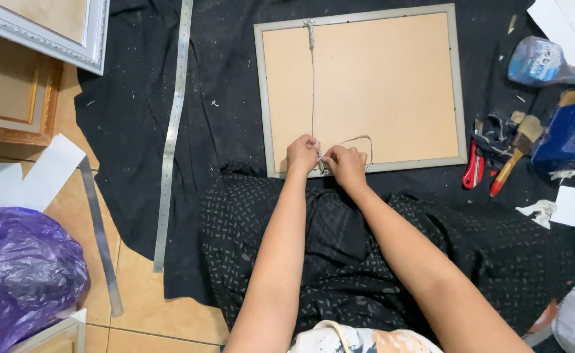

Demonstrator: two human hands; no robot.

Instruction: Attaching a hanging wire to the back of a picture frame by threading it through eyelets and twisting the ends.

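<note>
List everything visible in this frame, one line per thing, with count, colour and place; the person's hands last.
frame: 1, grey rim with tan backing, face down on the black cloth, centre
cord: 1, pale, runs down the backing from top edge to the hands, with a loop at right
black cloth: 1, spread on the floor
rulers: 2, metal, left of the frame
other frames: at least 2, silver and gold, top left
bag: 1, purple plastic, bottom left
bottle: 1, clear blue, top right
brush: 1, orange handle, right
red tool: 1, right of the frame
left hand: pinching the cord at the bottom rim
right hand: pinching the cord beside it
</note>
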